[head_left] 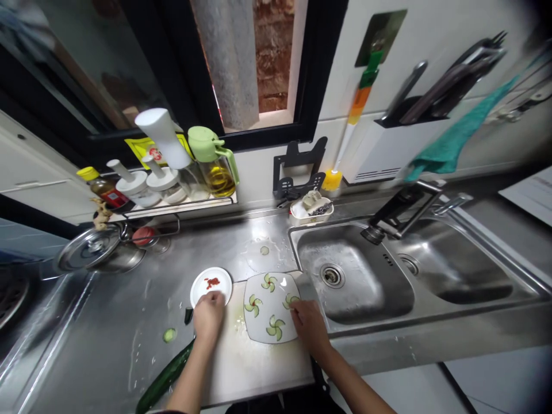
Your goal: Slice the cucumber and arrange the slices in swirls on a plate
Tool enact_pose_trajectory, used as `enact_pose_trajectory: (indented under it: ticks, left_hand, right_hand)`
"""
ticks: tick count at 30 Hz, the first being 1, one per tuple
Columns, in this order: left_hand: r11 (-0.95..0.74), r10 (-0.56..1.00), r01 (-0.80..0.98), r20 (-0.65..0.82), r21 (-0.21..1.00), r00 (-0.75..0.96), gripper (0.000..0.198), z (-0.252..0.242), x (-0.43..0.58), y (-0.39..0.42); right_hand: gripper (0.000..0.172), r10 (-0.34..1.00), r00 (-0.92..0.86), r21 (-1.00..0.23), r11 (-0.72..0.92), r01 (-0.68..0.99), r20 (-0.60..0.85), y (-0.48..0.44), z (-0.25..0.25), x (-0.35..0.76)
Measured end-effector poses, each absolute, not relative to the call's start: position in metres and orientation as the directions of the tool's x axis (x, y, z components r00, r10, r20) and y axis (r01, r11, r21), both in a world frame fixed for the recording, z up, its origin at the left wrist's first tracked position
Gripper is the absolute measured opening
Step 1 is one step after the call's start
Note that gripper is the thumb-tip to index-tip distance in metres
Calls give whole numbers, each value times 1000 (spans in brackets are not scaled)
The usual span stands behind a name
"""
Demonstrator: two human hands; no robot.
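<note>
**Right hand (309,325) at a cucumber flower (290,300), left hand (210,316) by the red bits (212,283)**

The right hand's fingers are bent, their tips at the flower; whether they pinch anything cannot be told. The left hand is loosely curled over the near edge of a small white plate (198,291), the red bits just beyond its knuckles; its fingertips are hidden, so its hold is unclear. Between the hands lies a square plate (268,306) bearing four such flowers, the one under the right fingers included. Under that plate is a cutting board (259,376). Left of the left hand lies a cucumber slice (169,335); beside that forearm, a dark green cucumber (161,382). Right of the right hand is a sink (362,259).
</note>
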State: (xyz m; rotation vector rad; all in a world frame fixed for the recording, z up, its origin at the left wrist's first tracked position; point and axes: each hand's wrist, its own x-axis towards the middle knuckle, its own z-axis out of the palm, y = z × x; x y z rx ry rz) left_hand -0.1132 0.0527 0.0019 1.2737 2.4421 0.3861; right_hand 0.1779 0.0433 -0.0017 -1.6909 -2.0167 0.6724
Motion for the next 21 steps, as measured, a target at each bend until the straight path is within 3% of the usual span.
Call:
enact_pose_trajectory:
  ticks: [8, 17, 21]
  left_hand:
    - [692, 722, 675, -252, 257, -645, 35, -7, -141, 74]
    - [697, 717, 668, -243, 260, -653, 35, -5, -143, 76]
    - [651, 757, 691, -215, 314, -617, 36, -4, -139, 65]
  right_hand:
    - [22, 974, -224, -608, 196, 769, 32, 41, -4, 168]
    - [21, 978, -210, -608, 180, 773, 23, 38, -2, 166]
    - [21, 978, -209, -608, 175, 775, 14, 38, -2, 166]
